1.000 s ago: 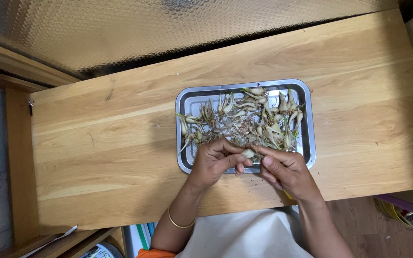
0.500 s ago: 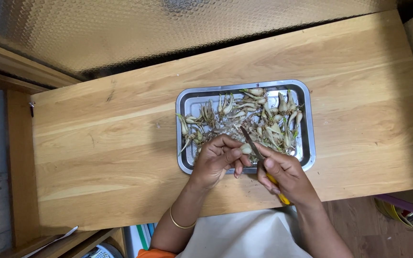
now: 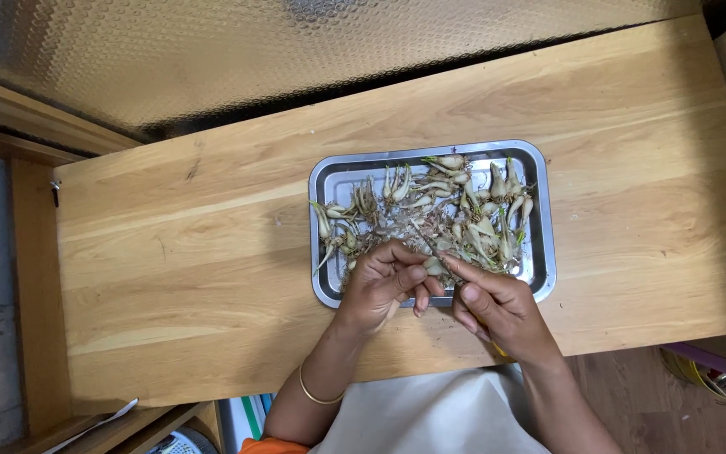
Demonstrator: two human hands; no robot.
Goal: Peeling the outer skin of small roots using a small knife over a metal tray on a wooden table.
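Holding a pale bulb (image 3: 435, 266) over the tray's (image 3: 542, 252) near edge, my left hand (image 3: 382, 286) pinches it shut. My right hand (image 3: 497, 307), closed on a knife (image 3: 424, 240), has swung the blade back down to the bulb since a moment ago, so trimming resumes on the desk (image 3: 195, 252).

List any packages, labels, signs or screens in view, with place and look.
No clear package, label, sign or screen.
Tray: table centre, rectangular, bare steel, holds pale bulbs.
Left hand and right hand: over the tray's near edge; no wrapper in them.
Flat white and green things: bottom edge, below the table; too cut off to tell their kind.
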